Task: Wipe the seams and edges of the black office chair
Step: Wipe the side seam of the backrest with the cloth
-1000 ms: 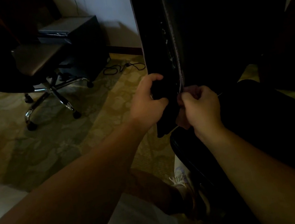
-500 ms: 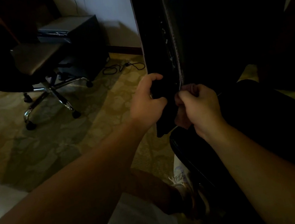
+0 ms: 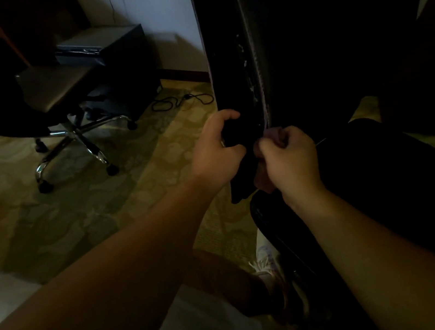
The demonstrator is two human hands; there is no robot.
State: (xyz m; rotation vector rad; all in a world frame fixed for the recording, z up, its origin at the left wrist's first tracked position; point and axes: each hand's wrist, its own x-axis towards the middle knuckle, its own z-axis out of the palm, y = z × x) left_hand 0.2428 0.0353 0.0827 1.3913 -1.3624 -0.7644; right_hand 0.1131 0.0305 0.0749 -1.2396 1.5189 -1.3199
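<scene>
The black office chair's backrest rises upright in front of me, with a pale worn seam running down its side edge. Its dark seat spreads out below on the right. My left hand grips the lower side edge of the backrest, thumb in front and fingers wrapped behind. My right hand is fisted around a small pinkish cloth, pressing it against the bottom end of the seam. Most of the cloth is hidden inside the fist.
A second office chair with a chrome star base stands at the left on the patterned carpet. A dark cabinet sits against the wall, with a cable on the floor. My knee and white shoe are below.
My right hand with the cloth has shifted slightly up along the seam's lower end. My left hand keeps the same grip on the backrest edge.
</scene>
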